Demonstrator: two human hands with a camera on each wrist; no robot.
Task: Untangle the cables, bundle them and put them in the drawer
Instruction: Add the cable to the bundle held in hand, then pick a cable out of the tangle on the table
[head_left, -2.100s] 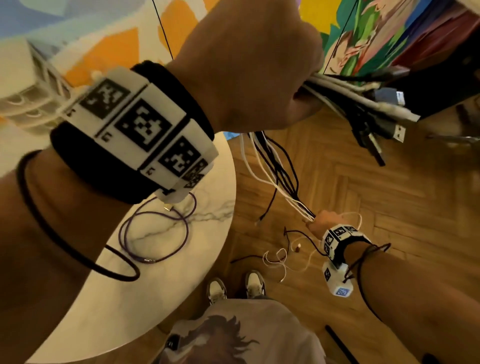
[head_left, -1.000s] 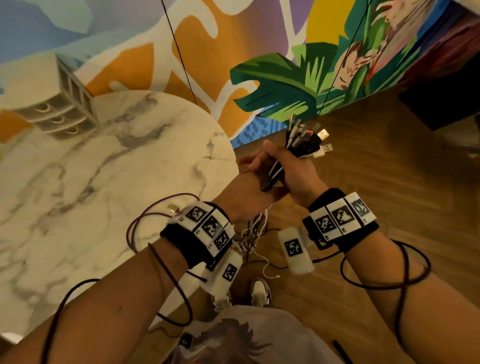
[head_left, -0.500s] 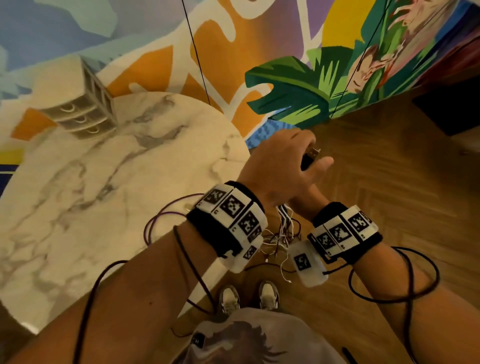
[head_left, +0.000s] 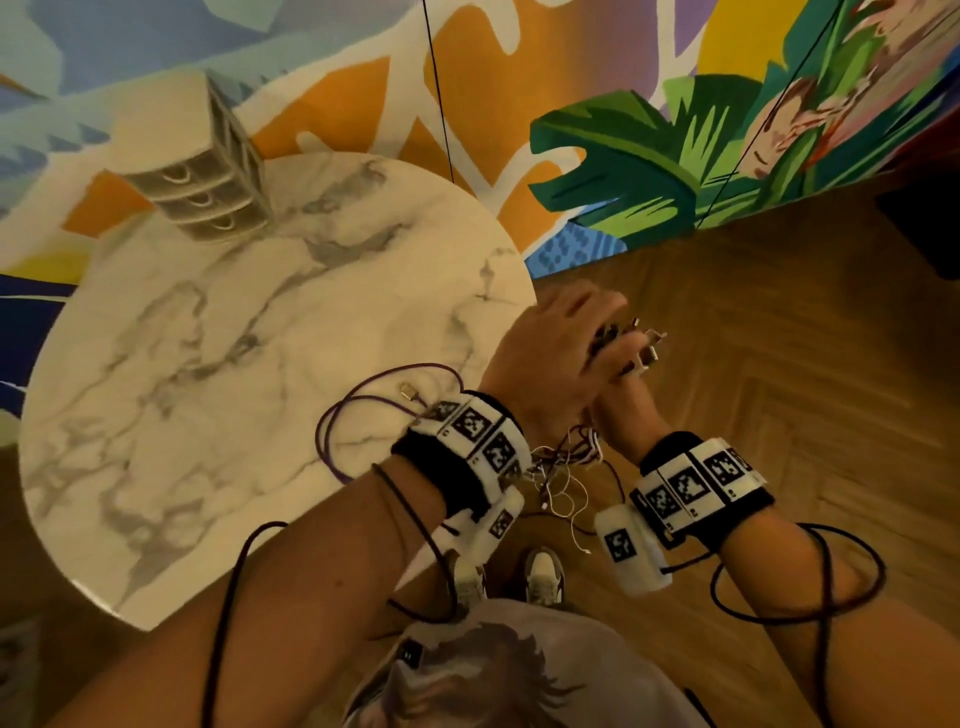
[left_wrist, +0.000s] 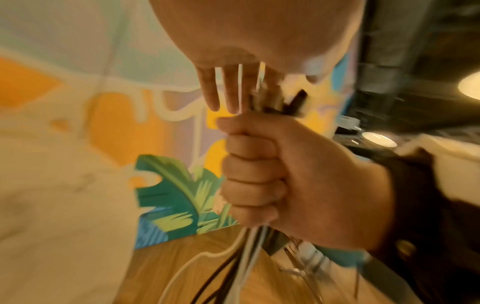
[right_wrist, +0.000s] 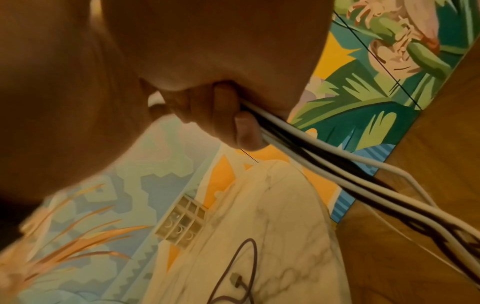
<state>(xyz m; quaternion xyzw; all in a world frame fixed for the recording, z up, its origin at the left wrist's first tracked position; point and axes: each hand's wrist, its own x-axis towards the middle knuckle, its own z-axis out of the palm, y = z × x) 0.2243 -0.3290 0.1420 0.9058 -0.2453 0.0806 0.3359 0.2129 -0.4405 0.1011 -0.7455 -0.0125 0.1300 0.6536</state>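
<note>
My right hand (head_left: 623, 410) grips a bundle of black and white cables (left_wrist: 249, 257) in a fist (left_wrist: 257, 168), just off the table's right edge. The connector ends (head_left: 644, 348) stick up out of the fist. My left hand (head_left: 561, 338) lies over those ends with straight fingers (left_wrist: 223, 90) touching the plugs. The loose lengths (head_left: 566, 467) hang tangled below both wrists towards the floor. A purple cable (head_left: 332, 431) lies looped on the marble table (head_left: 208, 364). The small drawer unit (head_left: 202, 192) stands at the table's far side, drawers closed.
The round table's edge (head_left: 519, 270) is right beside my hands. Wooden floor (head_left: 779, 364) lies to the right, and a painted wall (head_left: 649, 156) stands behind. My feet (head_left: 540, 571) are under the hanging cables. Thin black cords run along both forearms.
My left hand came down from holding the cable ends high. The right hand rose from low on the cables and now grips the ends; the left lies flat over the plugs.
</note>
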